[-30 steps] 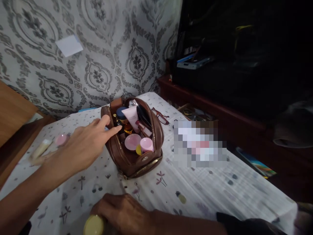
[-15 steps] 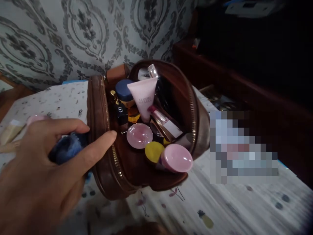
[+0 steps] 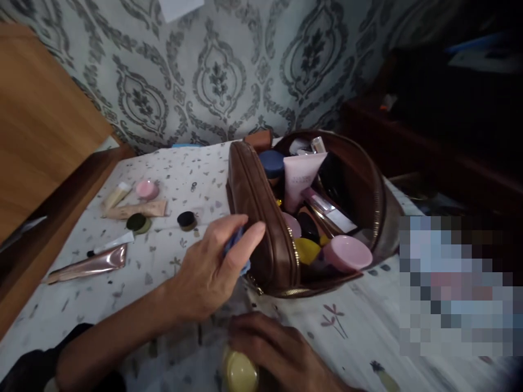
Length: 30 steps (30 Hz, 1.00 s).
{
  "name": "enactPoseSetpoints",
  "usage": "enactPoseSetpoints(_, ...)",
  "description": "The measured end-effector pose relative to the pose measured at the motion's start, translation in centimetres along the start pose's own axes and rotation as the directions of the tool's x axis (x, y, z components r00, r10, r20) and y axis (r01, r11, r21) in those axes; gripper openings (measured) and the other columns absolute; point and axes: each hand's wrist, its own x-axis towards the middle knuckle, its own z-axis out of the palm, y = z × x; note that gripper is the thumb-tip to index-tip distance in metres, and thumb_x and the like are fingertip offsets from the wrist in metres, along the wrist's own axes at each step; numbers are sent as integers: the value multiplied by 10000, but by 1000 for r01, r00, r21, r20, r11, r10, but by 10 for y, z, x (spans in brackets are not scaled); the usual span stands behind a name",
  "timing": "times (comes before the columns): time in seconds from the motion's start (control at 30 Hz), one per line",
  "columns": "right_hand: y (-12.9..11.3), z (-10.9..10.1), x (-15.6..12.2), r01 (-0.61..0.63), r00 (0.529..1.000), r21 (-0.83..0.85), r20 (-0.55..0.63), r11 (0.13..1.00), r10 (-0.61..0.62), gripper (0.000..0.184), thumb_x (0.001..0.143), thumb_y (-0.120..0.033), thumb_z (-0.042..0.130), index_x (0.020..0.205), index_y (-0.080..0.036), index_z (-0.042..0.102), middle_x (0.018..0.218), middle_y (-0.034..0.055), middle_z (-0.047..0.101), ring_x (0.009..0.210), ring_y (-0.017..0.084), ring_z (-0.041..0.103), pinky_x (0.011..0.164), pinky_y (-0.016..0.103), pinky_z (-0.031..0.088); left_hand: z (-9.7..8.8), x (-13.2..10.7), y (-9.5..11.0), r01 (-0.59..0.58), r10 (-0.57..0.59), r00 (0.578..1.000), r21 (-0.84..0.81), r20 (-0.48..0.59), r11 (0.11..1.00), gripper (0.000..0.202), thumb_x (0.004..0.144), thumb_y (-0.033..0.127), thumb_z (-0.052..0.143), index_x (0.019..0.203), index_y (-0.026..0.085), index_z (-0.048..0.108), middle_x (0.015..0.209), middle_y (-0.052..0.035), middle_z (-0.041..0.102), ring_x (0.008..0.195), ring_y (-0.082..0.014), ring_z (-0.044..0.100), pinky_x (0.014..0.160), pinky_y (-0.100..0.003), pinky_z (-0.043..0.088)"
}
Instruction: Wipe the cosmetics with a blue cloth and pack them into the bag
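A brown cosmetic bag (image 3: 267,228) lies unzipped on the patterned cloth, its lid folded back. My left hand (image 3: 220,264) is at the bag's near left side, fingers curled around a crumpled blue cloth (image 3: 244,267), mostly hidden by the hand. Low in the view, my right hand (image 3: 281,348) is blurred, its fingers against a round pale-yellow jar (image 3: 241,373). Inside the bag are a pink tube (image 3: 301,177), a blue-lidded jar (image 3: 272,162), a yellow lid (image 3: 307,250) and a pink jar (image 3: 348,253).
Left of the bag lie a pink jar (image 3: 147,189), a dark green-lidded jar (image 3: 139,222), a small black-lidded jar (image 3: 187,220) and a shiny rose tube (image 3: 93,264), among other tubes. A patterned wall (image 3: 220,81) rises behind. A wooden edge (image 3: 61,226) borders the left.
The view has shifted left and back, so the bag appears farther right. My right hand with the yellow jar has come into view. My left hand keeps the blue cloth beside the bag.
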Motion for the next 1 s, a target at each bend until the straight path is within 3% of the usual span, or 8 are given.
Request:
enactPoseSetpoints(0.07, -3, 3, 3, -34, 999, 3, -7, 999, 34, 363, 841, -228, 710, 1186, -224, 595, 1142, 89, 673, 1007, 189, 684, 841, 258, 582, -1, -20, -1, 2, -1, 999, -26, 40, 1000, 644, 920, 56, 515, 1507, 121, 259, 1309, -163, 523, 1275, -221, 518, 948, -310, 561)
enactPoseSetpoints(0.13, -5, 6, 5, -75, 997, 15, -13, 997, 76, 366, 796, -152, 721, 1140, -214, 616, 1088, 74, 668, 976, 181, 675, 837, 268, 577, -4, -38, -3, 38, -36, 986, -11, 160, 999, 518, 951, 69, 436, 1456, 116, 328, 1259, -160, 562, 1197, -210, 571, 844, -290, 590)
enactPoseSetpoints(0.23, -6, 10, 6, -85, 996, 30, 1, 996, 85, 379, 766, -97, 720, 1118, -200, 625, 1027, 58, 668, 936, 174, 663, 814, 281, 573, -11, -61, -8, 105, -112, 929, 37, 352, 994, 379, 963, 89, 348, 1315, 143, 478, 1154, -128, 618, 1011, -211, 641, 684, -298, 596)
enactPoseSetpoints(0.3, -7, 11, 7, -94, 996, 25, -3, 995, 94, 398, 769, -83, 709, 1140, -199, 623, 1030, 59, 669, 932, 173, 659, 814, 293, 570, -14, -74, -11, 150, -153, 901, 41, 406, 988, 333, 946, 90, 361, 1207, 163, 554, 1099, -105, 633, 962, -218, 644, 666, -314, 588)
enactPoseSetpoints(0.63, -5, 15, 8, -154, 986, 30, -62, 988, 156, 409, 787, -131, 723, 1175, -190, 612, 990, 45, 652, 905, 179, 627, 806, 347, 559, -10, -88, -12, 223, -195, 921, -47, 338, 974, 211, 983, 300, 480, 1039, 187, 649, 996, -79, 665, 929, -208, 596, 751, -325, 539)
enactPoseSetpoints(0.77, -3, 15, 8, -130, 988, 32, -85, 991, 132, 428, 784, -98, 704, 1190, -192, 609, 1016, 53, 657, 939, 183, 627, 834, 349, 550, -11, -87, -13, 270, -221, 902, -84, 371, 959, 231, 999, 327, 442, 958, 207, 636, 952, -60, 662, 907, -205, 604, 732, -326, 528)
enactPoseSetpoints(0.9, -1, 15, 9, -137, 986, 29, -93, 990, 139, 425, 812, -111, 673, 1220, -196, 590, 1039, 59, 664, 944, 180, 633, 839, 342, 546, -19, -71, -46, 422, -387, 814, 16, 433, 906, 331, 1011, 374, 348, 879, 212, 605, 865, -49, 656, 826, -207, 622, 728, -338, 505)
enactPoseSetpoints(1.0, -3, 17, 17, -143, 986, -19, -88, 989, 141, 401, 813, -118, 669, 1202, -183, 593, 1064, 72, 664, 975, 193, 632, 872, 359, 536, -30, -50, -102, 609, -679, 658, 300, 326, 734, 331, 978, 407, 363, 1110, 206, 591, 1016, -89, 682, 896, -260, 651, 772, -373, 493)
